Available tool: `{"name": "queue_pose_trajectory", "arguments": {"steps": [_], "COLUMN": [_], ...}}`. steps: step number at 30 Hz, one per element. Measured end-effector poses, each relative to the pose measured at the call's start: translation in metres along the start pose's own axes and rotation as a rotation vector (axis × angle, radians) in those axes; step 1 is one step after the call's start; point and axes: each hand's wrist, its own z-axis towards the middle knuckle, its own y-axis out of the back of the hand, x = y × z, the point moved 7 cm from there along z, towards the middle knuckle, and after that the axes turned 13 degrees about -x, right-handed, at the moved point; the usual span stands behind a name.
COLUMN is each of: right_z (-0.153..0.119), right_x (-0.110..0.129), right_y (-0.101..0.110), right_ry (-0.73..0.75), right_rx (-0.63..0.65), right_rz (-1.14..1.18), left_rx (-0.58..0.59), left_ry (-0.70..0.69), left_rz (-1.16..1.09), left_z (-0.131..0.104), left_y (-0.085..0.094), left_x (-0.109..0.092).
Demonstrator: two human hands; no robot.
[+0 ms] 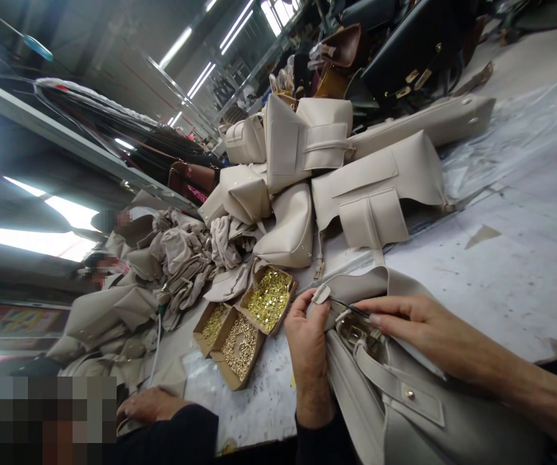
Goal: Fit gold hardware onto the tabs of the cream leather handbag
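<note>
A beige handbag (453, 420) lies tilted close in front of me, with a strap, a gold buckle (356, 332) and a gold stud (409, 393) on it. My left hand (309, 352) is closed, pinching a small beige tab (322, 294) at the bag's edge between thumb and fingers. In my right hand (419, 326), thumb and fingers grip a thin dark tool (349, 306), its tip pointing toward the tab. Whether it is an awl or a screwdriver I cannot tell. Part of the tool is hidden by my fingers.
Cardboard boxes of gold metal fittings (269, 300) and small gold studs (240, 345) stand left of my hands. Beyond them pile several beige bags (283, 142); dark bags (404, 51) lie farther back. At lower left is another person's hand (155, 405) in a dark sleeve.
</note>
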Motion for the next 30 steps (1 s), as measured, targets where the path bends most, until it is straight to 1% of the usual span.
{"name": "queue_pose_trajectory", "arguments": {"steps": [1,3,5,8,12,16,19,24,28,30], "right_z": [0.0,0.001,0.0,-0.002,-0.005,-0.006,-0.004,-0.001,0.001,0.001], "right_x": [-0.001,-0.002,0.001,0.004,0.007,0.012,0.014,0.007,0.005,0.004], "right_y": [0.0,0.0,0.001,0.001,0.001,0.007,0.01,0.008,0.006,0.003], "right_ry": [-0.048,-0.08,-0.042,0.053,0.149,0.189,0.154,0.017,-0.02,-0.029], "right_rx": [0.014,0.011,-0.001,-0.015,-0.007,-0.006,0.014,0.08,0.081,0.113], "right_rz": [0.052,0.088,0.044,-0.061,-0.187,-0.267,-0.209,-0.009,0.033,0.019], "left_rx": [0.001,0.0,-0.001,0.002,0.01,0.006,-0.003,-0.001,-0.008,-0.008], "left_ry": [0.006,0.021,0.036,0.049,0.056,0.057,0.038,0.036,0.043,0.048], "left_rz": [-0.008,-0.031,-0.051,-0.065,-0.092,-0.099,-0.097,-0.104,-0.101,-0.118], "left_z": [0.001,0.002,0.003,0.003,0.0,0.001,0.002,0.002,0.001,0.001], "left_y": [-0.001,-0.002,-0.002,-0.002,-0.003,-0.004,-0.003,-0.001,0.001,0.001], "left_x": [0.001,0.003,0.006,0.007,0.005,0.004,0.001,0.001,0.001,0.001]}}
